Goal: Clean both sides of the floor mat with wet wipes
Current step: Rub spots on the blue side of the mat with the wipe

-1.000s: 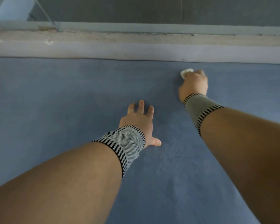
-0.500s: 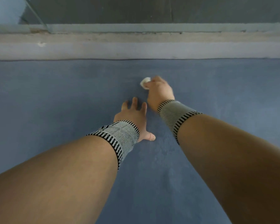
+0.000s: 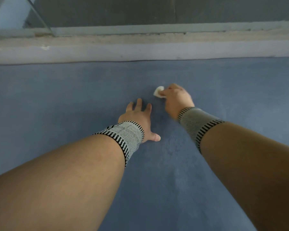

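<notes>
A blue floor mat (image 3: 57, 100) fills most of the view, lying flat. My right hand (image 3: 177, 99) grips a small crumpled white wet wipe (image 3: 158, 92) and presses it on the mat near the middle, a bit short of the far edge. Only the wipe's left end shows past the fingers. My left hand (image 3: 138, 119) rests flat on the mat with fingers spread, just left of and nearer than the right hand. Both wrists wear grey knitted bands with striped edges.
Beyond the mat's far edge runs a pale ledge (image 3: 140, 50), then a worn concrete strip and a metal window frame (image 3: 157, 28) with dark glass above. The mat extends out of view left, right and toward me.
My right hand swept the wipe leftward from the right of the mat toward my left hand, then shifted slightly back right. My left hand stayed planted on the mat.
</notes>
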Action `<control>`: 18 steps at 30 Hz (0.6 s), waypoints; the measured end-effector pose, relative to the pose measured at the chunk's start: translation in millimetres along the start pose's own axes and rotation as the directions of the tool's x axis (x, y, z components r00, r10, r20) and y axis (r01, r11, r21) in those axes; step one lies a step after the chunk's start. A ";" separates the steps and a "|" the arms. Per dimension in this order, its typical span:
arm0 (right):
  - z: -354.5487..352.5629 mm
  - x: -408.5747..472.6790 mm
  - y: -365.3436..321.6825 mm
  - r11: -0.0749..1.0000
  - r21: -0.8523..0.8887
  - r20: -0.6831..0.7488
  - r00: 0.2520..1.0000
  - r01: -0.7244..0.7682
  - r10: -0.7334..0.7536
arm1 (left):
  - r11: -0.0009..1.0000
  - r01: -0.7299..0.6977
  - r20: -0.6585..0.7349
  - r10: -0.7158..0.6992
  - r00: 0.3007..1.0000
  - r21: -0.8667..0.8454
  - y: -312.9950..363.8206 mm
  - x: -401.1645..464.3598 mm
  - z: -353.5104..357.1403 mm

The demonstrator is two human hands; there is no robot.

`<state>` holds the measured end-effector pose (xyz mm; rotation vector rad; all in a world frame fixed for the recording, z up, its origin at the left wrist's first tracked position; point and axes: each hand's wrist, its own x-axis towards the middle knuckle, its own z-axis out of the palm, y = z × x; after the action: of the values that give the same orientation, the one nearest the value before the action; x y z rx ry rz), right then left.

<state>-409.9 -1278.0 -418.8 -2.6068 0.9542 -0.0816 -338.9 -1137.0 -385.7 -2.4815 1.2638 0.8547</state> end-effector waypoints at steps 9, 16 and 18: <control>11.5 -23.8 -33.4 0.986 0.167 0.015 1.000 0.024 -0.027 | 0.999 0.008 0.003 -0.008 1.000 -0.054 0.6 -0.9 -1.3; -9.8 -46.8 33.7 0.939 0.048 -0.142 0.928 -0.340 0.344 | 0.999 0.024 -0.125 -0.029 0.992 -0.046 -3.6 4.2 6.5; 2.8 -47.4 -4.4 0.990 0.059 -0.029 0.991 -0.125 0.127 | 1.000 -0.006 -0.130 0.003 0.992 -0.028 -4.1 5.6 6.2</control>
<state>-443.2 -1243.9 -416.5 -2.4938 1.1095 -0.1172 -335.5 -1135.5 -394.3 -2.5952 1.3072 0.7274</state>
